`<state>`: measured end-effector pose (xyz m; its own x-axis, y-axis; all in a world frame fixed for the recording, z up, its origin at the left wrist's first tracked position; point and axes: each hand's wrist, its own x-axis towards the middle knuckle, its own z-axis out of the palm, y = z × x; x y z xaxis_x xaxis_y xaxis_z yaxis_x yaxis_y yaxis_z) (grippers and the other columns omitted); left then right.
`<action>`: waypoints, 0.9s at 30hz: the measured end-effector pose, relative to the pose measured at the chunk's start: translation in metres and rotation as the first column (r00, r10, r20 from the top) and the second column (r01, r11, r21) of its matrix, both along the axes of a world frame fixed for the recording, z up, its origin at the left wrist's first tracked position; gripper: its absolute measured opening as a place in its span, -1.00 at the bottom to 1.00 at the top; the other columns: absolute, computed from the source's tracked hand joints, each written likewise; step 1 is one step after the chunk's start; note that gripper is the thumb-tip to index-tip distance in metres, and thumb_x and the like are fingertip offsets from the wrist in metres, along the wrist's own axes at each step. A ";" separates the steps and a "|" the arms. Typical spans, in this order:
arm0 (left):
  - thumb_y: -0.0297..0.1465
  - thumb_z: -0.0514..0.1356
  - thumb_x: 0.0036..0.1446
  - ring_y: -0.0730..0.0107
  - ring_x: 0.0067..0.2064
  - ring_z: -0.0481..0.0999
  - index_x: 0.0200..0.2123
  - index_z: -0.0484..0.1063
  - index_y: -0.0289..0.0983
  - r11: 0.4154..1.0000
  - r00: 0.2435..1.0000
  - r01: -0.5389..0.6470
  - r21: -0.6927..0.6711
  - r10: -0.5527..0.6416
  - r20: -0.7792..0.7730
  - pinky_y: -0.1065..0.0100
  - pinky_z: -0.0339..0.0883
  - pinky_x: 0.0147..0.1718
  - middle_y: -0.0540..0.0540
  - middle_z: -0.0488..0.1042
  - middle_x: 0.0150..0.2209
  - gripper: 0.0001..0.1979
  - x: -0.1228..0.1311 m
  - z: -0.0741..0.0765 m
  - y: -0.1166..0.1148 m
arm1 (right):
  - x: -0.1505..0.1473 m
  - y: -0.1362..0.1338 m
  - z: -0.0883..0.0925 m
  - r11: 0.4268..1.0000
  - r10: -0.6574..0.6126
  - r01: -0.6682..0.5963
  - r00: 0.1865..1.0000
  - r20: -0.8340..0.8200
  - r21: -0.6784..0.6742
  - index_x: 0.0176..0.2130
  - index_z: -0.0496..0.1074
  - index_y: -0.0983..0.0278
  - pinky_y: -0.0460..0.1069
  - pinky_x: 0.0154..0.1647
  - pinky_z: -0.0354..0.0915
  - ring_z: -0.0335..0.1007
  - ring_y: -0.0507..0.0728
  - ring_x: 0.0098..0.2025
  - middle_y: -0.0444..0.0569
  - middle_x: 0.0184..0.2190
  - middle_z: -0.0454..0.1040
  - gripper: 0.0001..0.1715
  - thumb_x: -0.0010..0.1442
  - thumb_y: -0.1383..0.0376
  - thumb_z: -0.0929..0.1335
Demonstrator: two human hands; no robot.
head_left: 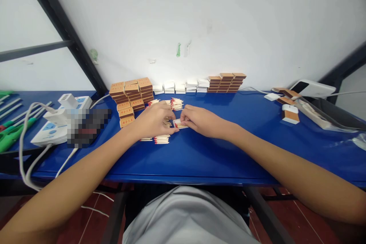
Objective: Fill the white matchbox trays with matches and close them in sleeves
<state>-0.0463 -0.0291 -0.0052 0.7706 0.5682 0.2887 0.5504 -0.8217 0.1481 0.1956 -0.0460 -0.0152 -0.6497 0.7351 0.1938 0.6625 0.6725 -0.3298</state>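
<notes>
A small white matchbox tray (pixel 175 123) with red-headed matches (pixel 180 126) in it lies on the blue table between my hands. The curved fingers and thumb of my left hand (pixel 157 120) grip its left end. My right hand (pixel 198 121) has its fingers closed at the right end, over the matches; its fingertips partly hide the tray. Under and around my left hand lie loose match bundles, one bundle (pixel 162 139) in front and another bundle (pixel 176 103) behind.
Brown matchboxes (pixel 126 112) are stacked at left. White trays (pixel 180 89) and more stacked matchboxes (pixel 225 84) line the wall. A power strip (pixel 48 131) and cables are at far left. At right lie an earbud case (pixel 290 113) and a white device (pixel 313 88).
</notes>
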 end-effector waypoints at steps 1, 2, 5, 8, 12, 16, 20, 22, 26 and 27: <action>-0.16 0.42 0.21 0.15 -0.12 0.49 -0.25 0.63 -0.26 1.000 1.000 0.000 0.001 0.000 0.004 0.11 0.34 0.03 -0.11 0.56 -0.28 -0.73 0.000 0.000 0.000 | -0.001 0.001 -0.001 1.000 0.011 -0.011 1.000 -0.004 0.000 -0.17 0.46 0.26 0.01 -0.15 0.25 0.42 0.16 -0.16 0.06 -0.15 0.50 -0.88 0.43 0.37 0.31; -0.16 0.42 0.21 0.14 -0.11 0.49 -0.25 0.63 -0.26 1.000 1.000 -0.001 -0.001 0.001 0.006 0.11 0.34 0.03 -0.11 0.56 -0.28 -0.73 0.000 0.000 0.000 | 0.000 0.003 -0.002 1.000 0.017 -0.017 1.000 -0.012 0.004 -0.16 0.46 0.26 0.01 -0.15 0.24 0.41 0.16 -0.16 0.05 -0.14 0.49 -0.89 0.44 0.36 0.32; -0.16 0.43 0.19 0.14 -0.10 0.50 -0.26 0.63 -0.25 1.000 1.000 -0.005 -0.015 0.005 0.009 0.12 0.34 0.01 -0.11 0.57 -0.26 -0.73 0.000 0.000 -0.001 | 0.003 0.016 -0.005 0.997 -0.044 0.047 0.998 -0.055 0.056 -0.14 0.47 0.26 0.00 -0.19 0.22 0.38 0.14 -0.22 0.02 -0.17 0.47 -0.89 0.45 0.32 0.33; -0.15 0.44 0.18 0.13 -0.09 0.50 -0.25 0.64 -0.25 0.999 1.000 0.011 -0.040 -0.011 0.000 0.15 0.34 -0.04 -0.12 0.57 -0.25 -0.72 0.001 0.001 -0.003 | 0.006 0.033 -0.010 0.985 -0.122 0.131 0.989 -0.087 0.111 -0.08 0.50 0.27 0.01 -0.14 0.24 0.39 0.15 -0.21 0.04 -0.14 0.45 -0.88 0.45 0.33 0.34; -0.16 0.43 0.19 0.12 -0.07 0.51 -0.23 0.65 -0.25 0.998 1.000 0.023 -0.054 -0.023 0.003 0.17 0.33 -0.09 -0.13 0.58 -0.24 -0.73 0.001 0.000 -0.004 | 0.005 0.048 -0.021 0.984 -0.132 0.138 0.989 -0.063 0.112 -0.08 0.54 0.27 0.03 -0.09 0.27 0.42 0.18 -0.14 0.06 -0.11 0.45 -0.88 0.43 0.34 0.37; -0.16 0.45 0.16 0.12 -0.08 0.52 -0.24 0.65 -0.25 0.999 1.000 0.021 -0.050 -0.020 0.008 0.16 0.33 -0.08 -0.12 0.58 -0.24 -0.73 0.001 0.000 -0.003 | 0.003 0.052 -0.028 0.980 -0.136 0.145 0.988 -0.073 0.133 -0.07 0.55 0.26 0.02 -0.11 0.26 0.42 0.17 -0.15 0.04 -0.12 0.44 -0.88 0.43 0.34 0.37; -0.16 0.45 0.16 0.14 -0.11 0.51 -0.26 0.65 -0.25 0.999 1.000 0.029 -0.045 -0.029 0.012 0.17 0.32 -0.12 -0.11 0.57 -0.27 -0.73 0.001 0.000 -0.002 | 0.002 0.053 -0.029 0.978 -0.145 0.154 0.987 -0.069 0.139 -0.05 0.55 0.26 0.02 -0.12 0.25 0.41 0.16 -0.16 0.03 -0.14 0.44 -0.86 0.45 0.33 0.37; -0.16 0.45 0.16 0.14 -0.12 0.50 -0.28 0.64 -0.25 0.999 0.999 0.032 -0.042 -0.032 0.011 0.18 0.31 -0.14 -0.11 0.56 -0.29 -0.73 0.001 -0.001 -0.001 | 0.001 0.054 -0.030 0.978 -0.148 0.156 0.987 -0.070 0.136 -0.09 0.55 0.26 0.01 -0.14 0.24 0.41 0.15 -0.17 0.02 -0.15 0.44 -0.88 0.45 0.33 0.37; -0.14 0.44 0.17 0.14 -0.11 0.50 -0.25 0.65 -0.24 0.999 1.000 0.029 -0.042 -0.029 0.003 0.19 0.31 -0.13 -0.12 0.56 -0.27 -0.72 0.000 -0.002 0.000 | 0.000 0.055 -0.030 0.978 -0.150 0.160 0.985 -0.082 0.135 -0.10 0.54 0.26 0.00 -0.14 0.23 0.40 0.13 -0.18 0.01 -0.14 0.43 -0.89 0.44 0.34 0.37; -0.14 0.43 0.17 0.14 -0.11 0.50 -0.25 0.65 -0.24 0.999 1.000 0.031 -0.043 -0.031 0.001 0.19 0.31 -0.12 -0.12 0.56 -0.27 -0.72 0.000 -0.002 0.001 | 0.000 0.055 -0.030 0.978 -0.151 0.161 0.985 -0.083 0.133 -0.09 0.55 0.26 0.00 -0.14 0.23 0.39 0.13 -0.18 0.01 -0.15 0.42 -0.89 0.44 0.33 0.37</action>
